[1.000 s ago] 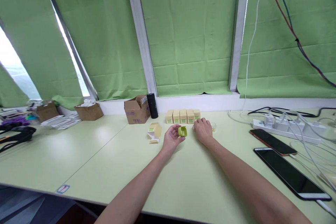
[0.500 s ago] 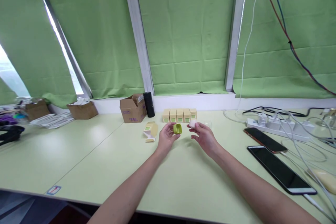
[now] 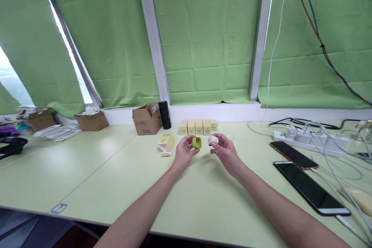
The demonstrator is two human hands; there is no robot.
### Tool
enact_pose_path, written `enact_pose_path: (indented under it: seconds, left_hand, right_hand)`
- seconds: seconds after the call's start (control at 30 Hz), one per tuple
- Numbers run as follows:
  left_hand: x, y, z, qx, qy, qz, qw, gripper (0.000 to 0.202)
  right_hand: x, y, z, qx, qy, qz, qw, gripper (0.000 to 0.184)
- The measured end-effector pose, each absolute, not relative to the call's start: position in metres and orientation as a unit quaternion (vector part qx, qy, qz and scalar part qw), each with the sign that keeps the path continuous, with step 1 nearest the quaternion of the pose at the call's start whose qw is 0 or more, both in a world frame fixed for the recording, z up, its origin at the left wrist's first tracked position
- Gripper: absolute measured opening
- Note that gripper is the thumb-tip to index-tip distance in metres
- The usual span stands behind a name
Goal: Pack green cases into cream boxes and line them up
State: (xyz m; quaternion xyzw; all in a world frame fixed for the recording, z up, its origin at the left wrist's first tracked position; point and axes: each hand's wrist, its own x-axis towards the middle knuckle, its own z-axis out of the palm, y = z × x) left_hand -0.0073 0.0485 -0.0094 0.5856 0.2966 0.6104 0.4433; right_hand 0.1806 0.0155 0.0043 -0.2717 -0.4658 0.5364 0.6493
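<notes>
Above the table, my left hand (image 3: 184,150) grips a small lime-green hollow cup-like piece (image 3: 197,142), its opening turned to the right. My right hand (image 3: 226,152) pinches a small white rounded piece (image 3: 213,139) between thumb and fingers. The two pieces are a short gap apart. Just behind my right hand stands a small clear container (image 3: 231,138), partly covered by the fingers. To the left of my left hand lies an opened small carton (image 3: 166,145) with its flaps out. Several closed small cartons (image 3: 198,127) stand in a row behind my hands.
A brown cardboard box (image 3: 147,119) and a black cylinder (image 3: 165,115) stand at the back left. On the right are a white power strip (image 3: 309,142), tangled cables and two phones, one black-screened phone (image 3: 310,186) nearest. Papers (image 3: 59,131) lie far left.
My right hand has turned the white piece so more of its side shows. The green piece in my left hand stays nearly where it was.
</notes>
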Motion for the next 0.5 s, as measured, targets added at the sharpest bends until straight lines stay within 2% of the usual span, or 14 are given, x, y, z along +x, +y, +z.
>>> enact_pose_path:
  seconds: [0.17, 0.37, 0.5]
  left_hand:
    - [-0.0062, 0.0482, -0.0114, 0.597, 0.293, 0.612, 0.428, 0.05]
    - [-0.0064, 0.0449, -0.0118, 0.646, 0.308, 0.596, 0.365, 0.045]
    - [-0.006, 0.042, -0.0109, 0.667, 0.317, 0.584, 0.336, 0.045]
  right_hand:
    - [0.1795, 0.0164, 0.0021, -0.269, -0.48, 0.523, 0.651, 0.048]
    - [0.1779, 0.0207, -0.0026, -0.344, -0.499, 0.484, 0.63, 0.054]
    - [0.177, 0.0229, -0.0032, -0.383, -0.51, 0.461, 0.618, 0.048]
